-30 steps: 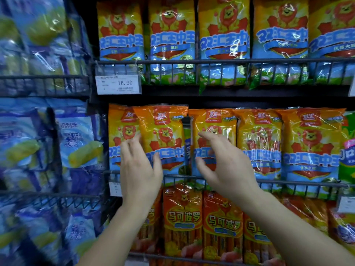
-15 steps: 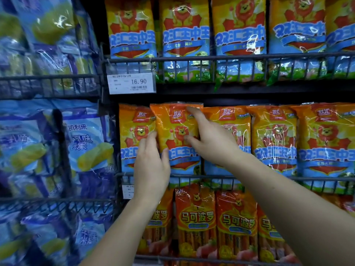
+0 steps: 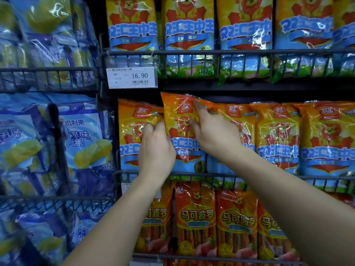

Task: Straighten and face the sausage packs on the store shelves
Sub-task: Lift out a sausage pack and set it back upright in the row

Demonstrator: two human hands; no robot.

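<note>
— Where can a hand pass here?
— In the centre of the frame only the dark strip (image 3: 269,94) above the orange packs (image 3: 276,135) is free.
— And between the packs?
— There is no gap, they stand edge to edge. The raised pack (image 3: 182,131), which my left hand (image 3: 155,150) and right hand (image 3: 215,135) grip, overlaps its left neighbour (image 3: 130,131) and reaches into that strip.
— From below?
— The wire rail (image 3: 249,174) crosses their lower part. At upper left the price tag (image 3: 132,77) and a black upright (image 3: 100,81) close the corner.
</note>
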